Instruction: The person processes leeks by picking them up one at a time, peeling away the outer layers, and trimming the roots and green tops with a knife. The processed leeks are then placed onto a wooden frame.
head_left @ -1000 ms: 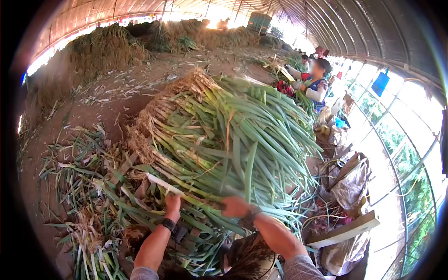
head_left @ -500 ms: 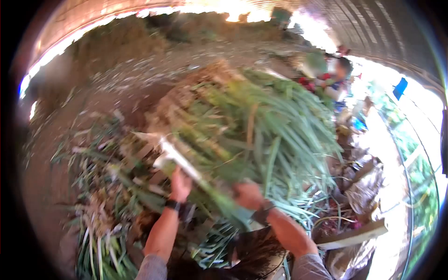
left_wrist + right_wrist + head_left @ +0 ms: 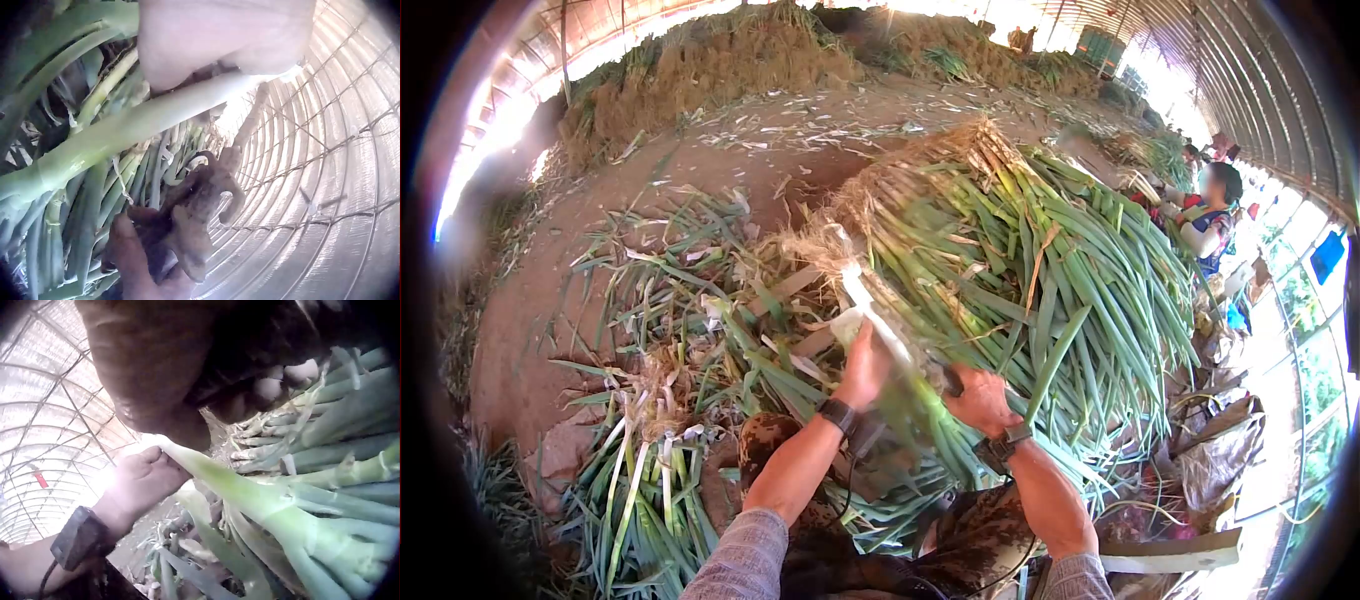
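My left hand point(image 3: 866, 368) grips a green onion point(image 3: 862, 290) by its white stem. The onion's root end points away from me, and its green leaves hang toward my lap. A pale loosened layer point(image 3: 847, 325) sticks out beside the stem. In the left wrist view the bare white shaft point(image 3: 156, 115) runs under the hand. My right hand point(image 3: 985, 402) is beside the green part, with curled fingers around a small dark object point(image 3: 951, 380) whose kind I cannot tell. The right wrist view shows the split green leaves point(image 3: 300, 525) spreading below that hand.
A big pile of unpeeled green onions point(image 3: 1040, 260) lies ahead and right, roots to the left. Peeled onions point(image 3: 640, 480) and leaf scraps point(image 3: 690, 250) cover the left ground. A wooden board point(image 3: 1170, 553) lies at right. Another person point(image 3: 1210, 220) is at the far right.
My head view has turned left, so the pile shows farther right. The held onion is now steeper, with a pale layer standing off its stem. Both hands stay close around it.
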`<state>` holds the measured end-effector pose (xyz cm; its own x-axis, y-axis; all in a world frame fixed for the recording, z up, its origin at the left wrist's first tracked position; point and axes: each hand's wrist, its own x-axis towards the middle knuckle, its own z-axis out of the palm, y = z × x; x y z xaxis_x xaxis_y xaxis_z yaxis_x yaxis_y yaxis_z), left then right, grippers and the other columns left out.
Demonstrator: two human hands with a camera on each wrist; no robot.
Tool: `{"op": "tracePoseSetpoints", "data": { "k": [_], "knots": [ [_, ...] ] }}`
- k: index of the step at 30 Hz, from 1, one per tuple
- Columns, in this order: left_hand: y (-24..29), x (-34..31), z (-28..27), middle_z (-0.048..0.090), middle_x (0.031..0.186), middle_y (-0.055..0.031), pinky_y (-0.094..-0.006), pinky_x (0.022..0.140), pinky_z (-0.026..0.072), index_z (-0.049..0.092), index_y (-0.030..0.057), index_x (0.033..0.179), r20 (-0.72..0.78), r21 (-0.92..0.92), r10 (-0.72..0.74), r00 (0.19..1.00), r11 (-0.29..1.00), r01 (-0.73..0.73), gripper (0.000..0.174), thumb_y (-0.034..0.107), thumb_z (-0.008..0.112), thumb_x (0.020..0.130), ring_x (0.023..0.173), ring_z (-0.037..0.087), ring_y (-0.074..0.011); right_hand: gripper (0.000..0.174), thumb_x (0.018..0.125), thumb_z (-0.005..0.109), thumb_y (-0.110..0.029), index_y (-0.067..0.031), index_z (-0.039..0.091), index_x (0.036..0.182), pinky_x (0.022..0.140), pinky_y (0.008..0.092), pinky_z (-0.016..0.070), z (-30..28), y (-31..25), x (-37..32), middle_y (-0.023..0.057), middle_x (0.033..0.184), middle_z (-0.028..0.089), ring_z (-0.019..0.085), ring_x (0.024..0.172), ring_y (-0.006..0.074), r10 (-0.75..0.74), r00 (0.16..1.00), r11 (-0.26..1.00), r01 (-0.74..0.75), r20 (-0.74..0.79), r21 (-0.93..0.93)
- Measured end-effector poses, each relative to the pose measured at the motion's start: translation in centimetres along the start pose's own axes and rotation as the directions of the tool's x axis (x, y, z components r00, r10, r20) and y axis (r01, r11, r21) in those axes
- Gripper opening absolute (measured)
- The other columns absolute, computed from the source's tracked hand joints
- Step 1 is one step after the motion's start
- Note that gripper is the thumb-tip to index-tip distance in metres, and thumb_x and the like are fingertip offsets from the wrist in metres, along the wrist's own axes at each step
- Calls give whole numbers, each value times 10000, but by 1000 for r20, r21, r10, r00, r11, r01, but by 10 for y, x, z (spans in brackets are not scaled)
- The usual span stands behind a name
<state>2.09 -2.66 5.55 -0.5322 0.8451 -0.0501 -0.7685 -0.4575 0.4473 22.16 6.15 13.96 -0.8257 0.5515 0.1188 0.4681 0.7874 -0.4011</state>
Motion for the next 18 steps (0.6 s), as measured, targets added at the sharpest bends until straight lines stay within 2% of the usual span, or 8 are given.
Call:
{"op": "tracePoseSetpoints", "data": {
  "k": [5, 7, 10, 12, 13, 15, 16, 18],
  "knots": [
    [8, -5, -7, 560, 1236, -42, -410, 1042, 390, 488, 130, 1340, -47, -64, 3, 999, 998, -6, 475, 439, 538, 983, 1128, 529, -220, 352, 746, 680, -268, -84, 667, 1046, 750, 480, 518, 3, -7, 8, 197, 853, 681, 652, 822, 401, -14, 999, 1000, 15, -36, 17],
    [12, -6, -8, 556, 1241, -41, -409, 1050, 383, 497, 131, 1322, -37, -47, -20, 999, 999, 18, 461, 441, 537, 983, 1130, 526, -221, 273, 761, 670, -277, -109, 678, 976, 733, 484, 528, 7, -11, 7, 171, 807, 680, 654, 778, 389, -172, 984, 984, 174, -48, 48],
    [14, -11, -6, 583, 1124, -35, -403, 1007, 415, 530, 134, 1233, -19, -35, 5, 1000, 999, -5, 406, 453, 532, 982, 1054, 547, -217, 265, 755, 677, -286, -114, 678, 956, 727, 480, 527, 9, -18, 9, 157, 813, 681, 653, 789, 382, -54, 993, 995, 63, -101, 81],
    [16, -12, -4, 586, 966, -24, -403, 892, 472, 541, 142, 1118, -96, -28, 18, 995, 999, -21, 356, 472, 482, 999, 926, 572, -210, 264, 756, 678, -291, -118, 677, 955, 731, 480, 525, 8, -16, 6, 156, 826, 682, 652, 801, 383, -65, 997, 996, 67, -41, 59],
    [18, -8, -10, 586, 966, -24, -403, 892, 472, 541, 142, 1118, -90, -29, 18, 996, 999, -21, 356, 472, 482, 999, 926, 572, -210, 263, 756, 678, -296, -121, 675, 953, 735, 481, 523, 7, -15, 5, 156, 839, 684, 651, 813, 384, -74, 997, 997, 74, 20, 38],
    [29, -5, -12, 551, 821, -2, -387, 740, 477, 526, 143, 1031, -213, 16, 49, 976, 999, -47, 356, 486, 432, 1011, 793, 550, -190, 256, 757, 678, -302, -126, 673, 944, 741, 482, 519, 6, -13, 4, 162, 865, 686, 649, 831, 387, -38, 996, 998, 34, 78, 51],
    [33, -10, -9, 500, 746, 16, -355, 611, 434, 508, 154, 984, -161, 10, 36, 986, 999, -35, 365, 503, 405, 1012, 666, 500, -159, 265, 753, 682, -292, -125, 674, 959, 743, 481, 520, 5, -12, 3, 164, 867, 686, 648, 830, 390, -26, 997, 999, 24, 69, 27],
    [42, -14, -6, 476, 726, 21, -342, 571, 406, 503, 158, 968, -155, 25, 10, 988, 1000, -6, 360, 505, 415, 1007, 620, 465, -146, 276, 748, 687, -282, -124, 675, 973, 746, 481, 520, 2, -10, 0, 166, 869, 687, 647, 830, 393, -13, 998, 1000, 13, 57, 3]
  ]
}}
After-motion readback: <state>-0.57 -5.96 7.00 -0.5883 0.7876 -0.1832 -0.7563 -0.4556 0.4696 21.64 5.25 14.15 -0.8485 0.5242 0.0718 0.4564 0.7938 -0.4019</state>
